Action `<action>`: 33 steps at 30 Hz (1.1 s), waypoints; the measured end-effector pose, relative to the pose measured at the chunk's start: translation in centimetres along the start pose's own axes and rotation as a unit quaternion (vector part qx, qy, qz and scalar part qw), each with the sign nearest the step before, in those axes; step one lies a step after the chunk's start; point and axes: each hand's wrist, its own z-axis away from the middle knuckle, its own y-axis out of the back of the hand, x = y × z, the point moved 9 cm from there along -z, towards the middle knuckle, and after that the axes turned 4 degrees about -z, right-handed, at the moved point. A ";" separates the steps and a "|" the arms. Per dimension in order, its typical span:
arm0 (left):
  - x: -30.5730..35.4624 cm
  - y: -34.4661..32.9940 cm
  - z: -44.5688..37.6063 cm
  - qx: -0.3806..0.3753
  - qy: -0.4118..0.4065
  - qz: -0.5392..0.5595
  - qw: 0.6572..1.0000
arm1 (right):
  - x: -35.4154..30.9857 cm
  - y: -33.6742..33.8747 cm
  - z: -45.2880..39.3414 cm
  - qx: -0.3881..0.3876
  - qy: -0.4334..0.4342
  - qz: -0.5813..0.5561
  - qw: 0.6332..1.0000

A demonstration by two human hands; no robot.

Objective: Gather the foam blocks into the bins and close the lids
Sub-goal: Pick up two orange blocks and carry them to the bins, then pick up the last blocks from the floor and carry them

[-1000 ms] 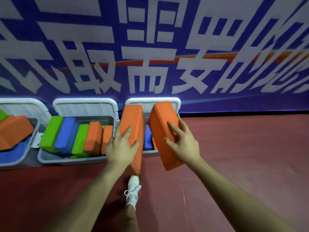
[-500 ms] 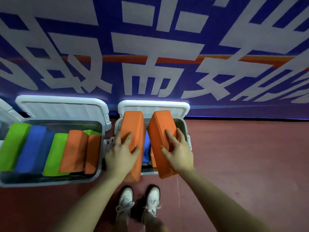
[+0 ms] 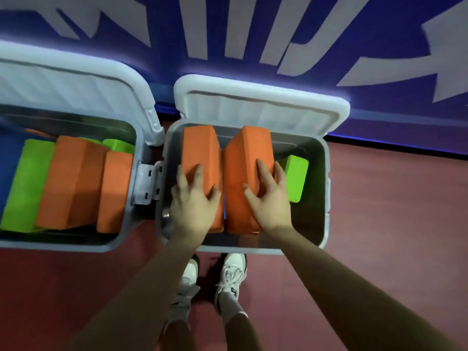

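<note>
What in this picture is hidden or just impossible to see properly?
Head view only:
- Floor of the right bin: covered by two orange blocks, the left and the right, and a green block.
- A blue sliver between the orange blocks: too narrow to identify.
- Left bin: cut off by the frame's left edge.
- Wall lettering: cropped and blurred, unreadable.
- Palms of the left hand and right hand: face away.

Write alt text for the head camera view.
A person's left hand and right hand each lower an orange foam block into an open grey bin holding a green block; a fuller bin sits left.
</note>
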 end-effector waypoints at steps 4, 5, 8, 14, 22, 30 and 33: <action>-0.7 -3.6 -1.1 -0.088 -0.022 -0.060 0.994 | 2.0 -2.5 -0.8 -0.063 -0.027 0.035 0.997; -1.1 -3.8 -1.1 -0.102 -0.022 -0.089 0.991 | 2.2 -2.7 -0.7 -0.078 -0.026 0.067 0.994; -1.5 -2.6 -0.7 -0.115 -0.017 -0.112 0.987 | 1.4 -2.2 -0.2 -0.103 0.000 0.129 0.986; 0.1 2.7 0.7 -0.099 -0.064 -0.090 0.989 | -2.1 0.7 1.3 -0.106 0.023 0.169 0.980; 2.6 13.7 4.1 -0.071 -0.180 -0.095 0.977 | -11.8 5.7 6.5 -0.048 0.089 0.206 0.973; 3.6 26.2 10.2 -0.046 -0.271 -0.065 0.959 | -20.1 11.8 16.9 0.066 0.039 0.159 0.984; 4.5 29.2 13.7 -0.066 -0.343 -0.074 0.934 | -22.0 14.1 22.2 0.133 0.011 0.150 0.980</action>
